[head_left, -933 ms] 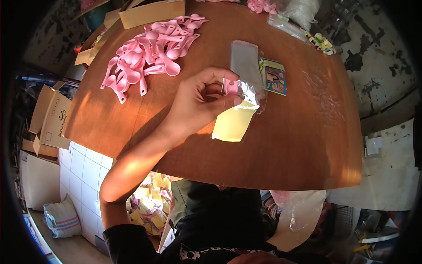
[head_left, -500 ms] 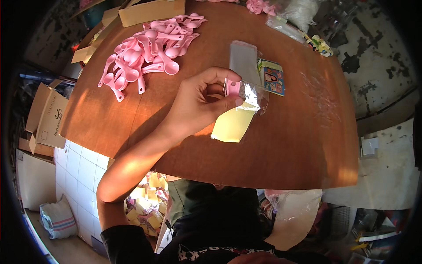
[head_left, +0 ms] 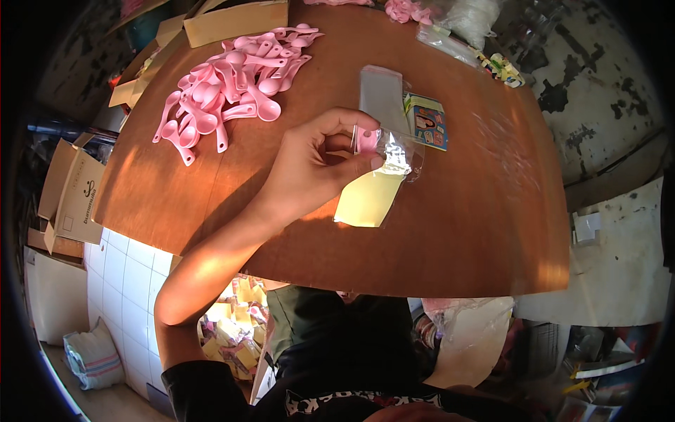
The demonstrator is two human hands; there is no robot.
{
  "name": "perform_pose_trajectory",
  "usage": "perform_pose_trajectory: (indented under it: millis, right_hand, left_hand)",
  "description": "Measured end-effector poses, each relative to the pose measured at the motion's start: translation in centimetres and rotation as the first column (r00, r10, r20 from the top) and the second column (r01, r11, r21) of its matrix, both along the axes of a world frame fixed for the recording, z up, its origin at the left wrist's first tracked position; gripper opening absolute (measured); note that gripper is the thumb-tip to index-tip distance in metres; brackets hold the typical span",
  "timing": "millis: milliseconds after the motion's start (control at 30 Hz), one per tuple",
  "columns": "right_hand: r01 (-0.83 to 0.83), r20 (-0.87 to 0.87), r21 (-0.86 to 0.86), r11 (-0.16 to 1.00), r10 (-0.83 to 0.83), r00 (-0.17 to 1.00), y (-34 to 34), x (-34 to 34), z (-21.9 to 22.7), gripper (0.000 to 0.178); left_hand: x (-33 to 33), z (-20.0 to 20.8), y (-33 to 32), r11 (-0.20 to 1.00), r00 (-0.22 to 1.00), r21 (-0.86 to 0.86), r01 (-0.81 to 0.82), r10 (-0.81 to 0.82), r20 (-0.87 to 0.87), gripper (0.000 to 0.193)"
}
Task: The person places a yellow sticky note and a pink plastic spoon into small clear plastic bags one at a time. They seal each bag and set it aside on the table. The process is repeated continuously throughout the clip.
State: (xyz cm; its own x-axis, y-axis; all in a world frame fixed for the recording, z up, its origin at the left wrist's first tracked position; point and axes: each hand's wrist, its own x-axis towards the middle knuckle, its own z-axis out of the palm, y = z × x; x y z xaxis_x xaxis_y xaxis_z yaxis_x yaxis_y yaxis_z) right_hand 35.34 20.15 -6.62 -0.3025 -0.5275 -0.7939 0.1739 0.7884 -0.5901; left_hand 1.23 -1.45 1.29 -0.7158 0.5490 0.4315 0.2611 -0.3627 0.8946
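My left hand (head_left: 309, 165) is over the middle of the table, pinching a clear plastic packet (head_left: 399, 153) between thumb and fingers. Inside the packet are a pale yellow card (head_left: 368, 200) and the holed handle end of a pink spoon (head_left: 366, 140); the rest of the spoon is hidden. Just beyond the packet lie a stack of clear plastic sleeves (head_left: 380, 91) and a stack of printed blue cards (head_left: 429, 123). A heap of pink spoons (head_left: 218, 88) covers the far left of the table. My right hand is out of sight.
The brown wooden table (head_left: 450, 239) curves around in front of me. Cardboard boxes (head_left: 235, 21) stand at its far left. Plastic bags (head_left: 471, 21) lie at the far edge. Below the near edge, finished-looking packets (head_left: 235, 323) fill a container by my left elbow.
The whole view has shifted slightly, moving the table and its contents a little left. My left hand keeps its pinch on the packet.
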Motion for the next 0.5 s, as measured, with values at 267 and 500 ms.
perform_pose_trajectory:
  millis: [267,500]
  right_hand:
    - [0.068,0.114,-0.367,0.928,-0.028,0.993,2.3,-7.4,10.1,0.026]
    - [0.539,-0.413,-0.628,0.562,-0.827,0.380,1.4,-19.5,15.0,0.039]
  left_hand:
    - [0.3,-0.2,-0.1,1.000,1.000,-0.007,0.000,0.000,0.026,0.029]
    - [0.5,0.6,0.0,0.997,0.998,-0.053,0.058,-0.058,0.000,0.035]
